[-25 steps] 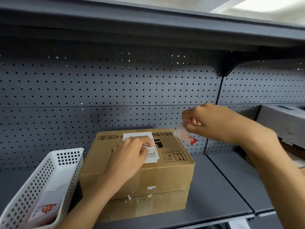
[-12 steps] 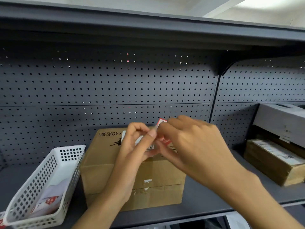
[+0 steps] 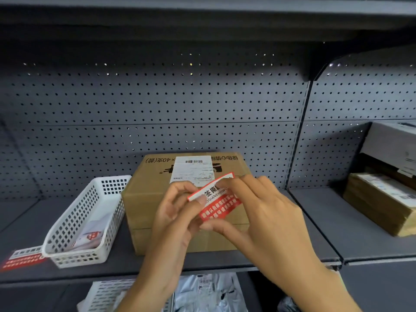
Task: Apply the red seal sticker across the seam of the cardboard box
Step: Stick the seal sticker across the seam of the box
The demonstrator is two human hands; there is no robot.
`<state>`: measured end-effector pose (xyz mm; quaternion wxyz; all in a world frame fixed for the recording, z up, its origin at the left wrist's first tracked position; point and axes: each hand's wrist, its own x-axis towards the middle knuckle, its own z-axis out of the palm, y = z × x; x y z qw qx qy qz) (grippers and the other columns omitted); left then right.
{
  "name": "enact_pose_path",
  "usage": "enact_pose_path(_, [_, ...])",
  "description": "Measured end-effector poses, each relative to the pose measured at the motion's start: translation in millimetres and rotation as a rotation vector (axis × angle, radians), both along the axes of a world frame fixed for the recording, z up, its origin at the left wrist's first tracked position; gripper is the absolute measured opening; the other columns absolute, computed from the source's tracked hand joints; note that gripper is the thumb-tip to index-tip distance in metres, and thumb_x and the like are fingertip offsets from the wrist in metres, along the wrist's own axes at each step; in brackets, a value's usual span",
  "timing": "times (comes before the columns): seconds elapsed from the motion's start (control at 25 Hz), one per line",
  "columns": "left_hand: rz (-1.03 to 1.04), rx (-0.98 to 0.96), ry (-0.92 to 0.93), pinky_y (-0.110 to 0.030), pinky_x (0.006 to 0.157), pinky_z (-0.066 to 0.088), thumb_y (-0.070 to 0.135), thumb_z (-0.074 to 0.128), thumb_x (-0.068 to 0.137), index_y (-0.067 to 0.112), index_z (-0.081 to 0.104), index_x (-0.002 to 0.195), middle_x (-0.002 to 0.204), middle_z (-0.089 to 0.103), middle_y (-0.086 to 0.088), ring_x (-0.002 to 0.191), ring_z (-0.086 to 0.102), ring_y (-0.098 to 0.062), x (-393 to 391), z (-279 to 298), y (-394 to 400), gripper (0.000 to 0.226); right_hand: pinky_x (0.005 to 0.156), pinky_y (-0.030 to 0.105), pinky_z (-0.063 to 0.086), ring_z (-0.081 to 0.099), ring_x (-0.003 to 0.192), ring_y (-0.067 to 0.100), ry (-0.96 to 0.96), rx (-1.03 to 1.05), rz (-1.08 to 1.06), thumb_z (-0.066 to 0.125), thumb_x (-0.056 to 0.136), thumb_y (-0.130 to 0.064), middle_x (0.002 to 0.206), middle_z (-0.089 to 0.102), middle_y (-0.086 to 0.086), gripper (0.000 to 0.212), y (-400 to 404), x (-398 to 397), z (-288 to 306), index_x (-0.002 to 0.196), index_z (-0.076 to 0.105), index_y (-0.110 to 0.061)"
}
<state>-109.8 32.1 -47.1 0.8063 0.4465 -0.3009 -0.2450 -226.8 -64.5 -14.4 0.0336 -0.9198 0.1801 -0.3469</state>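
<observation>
Beside cardboard box (image 3: pixel 157 199), white basket (image 3: pixel 67 224) holds sticker sheets (image 3: pixel 90 237) (red-printed).

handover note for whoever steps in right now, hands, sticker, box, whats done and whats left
Left hand: pinching the sticker's left edge.
Right hand: gripping its right side, top and bottom.
Sticker: held tilted in the air before the box, not stuck on.
Box: on the shelf, white label on top.
Done: sticker in hand.
Left: press it across the seam.
</observation>
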Motion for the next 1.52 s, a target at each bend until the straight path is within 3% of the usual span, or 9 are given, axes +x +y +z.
enact_pose_path(0.2, [0.16,0.138,-0.107,-0.022,0.061,0.052,0.042,0.07,0.065,0.026,0.062,0.079,0.078,0.071,0.006,0.072,0.067,-0.007,-0.5,-44.7,13.2,0.023,0.064,0.016,0.045,0.052,0.095,-0.001,-0.125,0.417,0.131,0.048,0.081,-0.071,0.108,0.049,-0.03,0.044,0.8,-10.5,-51.9,0.119,0.046,-0.05])
enact_pose_path(0.32, [0.186,0.207,-0.169,-0.013,0.057,0.047,0.048,0.068,0.062,0.026,0.064,0.077,0.069,0.067,0.008,0.065,0.062,-0.002,0.2,-69.2,13.9,0.028,0.06,0.016,0.043,0.06,0.083,0.013,-0.216,0.651,0.155,0.066,0.082,-0.047,0.101,0.057,-0.016,0.039,-8.0,-4.0,-84.6,0.116,0.047,-0.052])
enact_pose_path(0.44, [0.219,0.245,-0.218,-0.014,0.058,0.047,0.05,0.067,0.065,0.024,0.064,0.079,0.07,0.066,0.002,0.066,0.061,-0.003,9.0,-87.5,8.1,0.03,0.058,0.012,0.041,0.062,0.073,0.012,-0.301,0.822,0.191,0.073,0.082,-0.027,0.083,0.066,-0.007,0.034,-18.8,8.5,-105.6,0.101,0.053,-0.048])
enact_pose_path(0.64, [0.402,0.233,-0.381,-0.009,0.059,0.046,0.021,0.07,0.086,0.022,0.062,0.08,0.084,0.069,-0.004,0.069,0.063,0.001,26.7,-97.2,-2.2,0.01,0.056,0.011,0.042,0.06,0.07,0.016,-0.419,0.787,0.214,0.073,0.082,-0.021,0.081,0.067,-0.006,0.018,-16.4,31.6,-120.0,0.085,0.06,-0.034])
enact_pose_path(0.8, [0.535,0.211,-0.399,-0.015,0.06,0.051,0.026,0.067,0.08,0.023,0.06,0.081,0.081,0.072,0.004,0.071,0.067,-0.003,46.1,-104.8,-3.6,0.008,0.056,0.019,0.042,0.061,0.074,0.016,-0.418,0.721,0.15,0.07,0.083,-0.033,0.078,0.068,-0.006,0.012,-12.9,52.2,-129.8,0.075,0.062,-0.029])
enact_pose_path(0.92, [0.595,0.24,-0.478,-0.013,0.058,0.05,0.033,0.066,0.082,0.026,0.058,0.079,0.079,0.072,0.013,0.073,0.069,-0.004,58.3,-111.4,-2.9,0.011,0.062,0.013,0.039,0.058,0.076,0.016,-0.474,0.695,0.135,0.072,0.083,-0.028,0.083,0.063,-0.006,0.012,-12.5,64.2,-134.2,0.074,0.064,-0.026])
enact_pose_path(1.16, [0.677,0.292,-0.826,-0.042,0.063,0.056,0.037,0.06,0.091,0.026,0.056,0.087,0.092,0.067,0.013,0.079,0.07,-0.014,66.5,-108.7,-5.0,0.012,0.052,0.021,0.035,0.045,0.056,0.013,-0.532,0.699,0.125,0.069,0.087,-0.034,0.059,0.048,0.001,0.019,-21.5,69.6,-136.5,0.072,0.064,-0.022])
enact_pose_path(1.36, [0.695,0.3,-0.827,-0.043,0.052,0.054,0.033,0.067,0.088,0.027,0.059,0.084,0.078,0.066,0.009,0.064,0.066,-0.019,67.7,-103.9,-6.0,0.011,0.05,0.026,0.037,0.045,0.056,0.021,-0.557,0.627,0.1,0.066,0.088,-0.037,0.063,0.05,0.012,0.02,-23.9,68.5,-137.0,0.073,0.064,-0.023])
enact_pose_path(1.52, [0.761,0.236,-0.873,-0.033,0.059,0.053,0.028,0.071,0.086,0.03,0.059,0.089,0.081,0.067,0.01,0.067,0.064,-0.018,73.6,-103.7,-11.6,0.012,0.051,0.034,0.04,0.046,0.054,0.019,-0.54,0.538,0.018,0.069,0.082,-0.044,0.063,0.051,0.005,0.022,-28.5,74.4,-140.3,0.073,0.065,-0.024])
